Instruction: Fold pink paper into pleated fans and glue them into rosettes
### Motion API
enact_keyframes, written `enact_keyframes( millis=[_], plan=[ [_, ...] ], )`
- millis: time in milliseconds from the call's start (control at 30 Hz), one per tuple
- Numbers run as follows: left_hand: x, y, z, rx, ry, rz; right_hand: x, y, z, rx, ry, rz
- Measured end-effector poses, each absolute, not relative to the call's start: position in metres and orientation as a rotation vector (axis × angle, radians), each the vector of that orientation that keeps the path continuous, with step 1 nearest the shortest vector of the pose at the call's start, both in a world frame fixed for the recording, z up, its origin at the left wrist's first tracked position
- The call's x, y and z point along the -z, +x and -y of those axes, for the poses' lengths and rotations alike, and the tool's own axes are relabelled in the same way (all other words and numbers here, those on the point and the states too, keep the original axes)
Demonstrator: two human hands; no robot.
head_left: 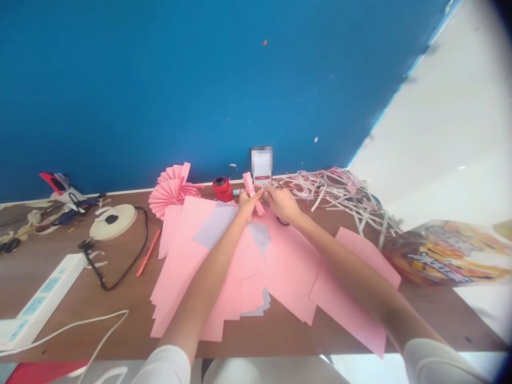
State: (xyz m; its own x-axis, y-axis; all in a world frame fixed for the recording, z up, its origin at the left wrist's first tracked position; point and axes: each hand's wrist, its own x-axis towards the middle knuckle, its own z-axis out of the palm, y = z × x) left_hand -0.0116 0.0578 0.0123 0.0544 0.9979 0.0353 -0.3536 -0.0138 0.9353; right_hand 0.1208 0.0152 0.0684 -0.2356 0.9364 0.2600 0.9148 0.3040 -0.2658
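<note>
My left hand (247,205) is closed around a narrow pleated strip of pink paper (248,184), held tilted above the table. Just to its right, my right hand (283,202) is closed in a pinch close to the strip; whatever sits between its fingertips is too small to make out. Beneath both hands lie spread sheets of pink paper (200,245), with pale grey-lilac sheets (216,224) among them. A dark curved piece (283,221), perhaps a scissor handle, shows partly under my right wrist. Pink pleated paper fans (172,193) rest at the back left.
Against the blue wall leans a phone (262,165), with a red round container (222,189) left of it. Shredded paper strips (340,192) pile up at the back right near a snack bag (452,253). Leftward are a red pen (149,252), black cable (146,234) and power strip (46,298).
</note>
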Motion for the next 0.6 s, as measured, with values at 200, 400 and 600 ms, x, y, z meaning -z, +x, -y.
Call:
enact_keyframes(
  millis=[200, 400, 600],
  plan=[
    [-0.006, -0.01, -0.061, -1.411, 1.027, -0.872, -0.07, 0.12, -0.013, 0.035, -1.713, 2.22],
    [-0.009, -0.011, -0.059, -1.387, 1.056, -0.86, -0.078, 0.124, -0.009, 0.097, -1.903, 2.151],
    [-0.015, -0.012, -0.055, -1.33, 1.079, -0.819, -0.086, 0.134, -0.01, 0.141, -1.914, 2.179]
  ],
)
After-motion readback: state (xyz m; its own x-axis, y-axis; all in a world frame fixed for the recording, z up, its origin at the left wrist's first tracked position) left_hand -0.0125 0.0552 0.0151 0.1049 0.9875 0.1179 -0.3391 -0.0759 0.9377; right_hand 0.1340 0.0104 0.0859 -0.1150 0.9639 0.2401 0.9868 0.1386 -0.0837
